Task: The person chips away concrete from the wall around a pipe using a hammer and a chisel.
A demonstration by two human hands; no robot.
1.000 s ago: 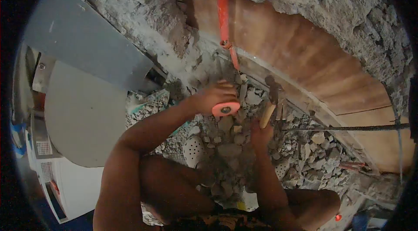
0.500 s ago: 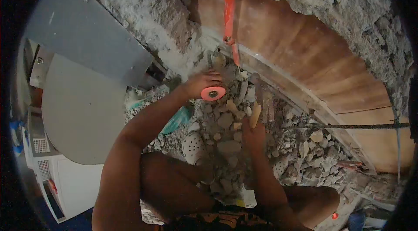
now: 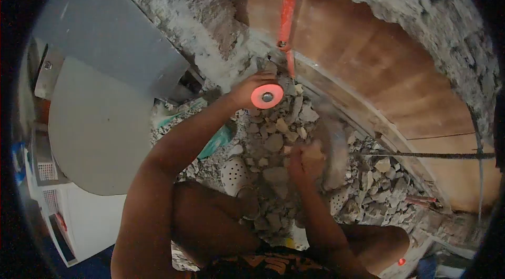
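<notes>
My left hand [image 3: 253, 88] is wrapped round a chisel whose round pink hand guard [image 3: 267, 96] faces up, with a metal end in its centre. The chisel's lower part is hidden beneath the hand, near the foot of the rough wall. My right hand [image 3: 302, 160] grips a hammer by its wooden handle; hammer and fingers are smeared by motion, and the blurred head [image 3: 335, 145] shows to the right of the hand. Broken rubble [image 3: 273, 143] lies under and between both hands.
A red pipe [image 3: 289, 5] runs down the brown wooden panel [image 3: 363, 42]. Rough concrete [image 3: 184, 11] rises at the top. A grey board [image 3: 100, 32] stands at left. Perforated shoes [image 3: 234, 175] rest in the rubble. A dark bar [image 3: 442, 155] juts in at right.
My left hand and the pink guard have moved up in the view. My right hand has come lower and left, and the hammer has swung from upright out to the right, blurred.
</notes>
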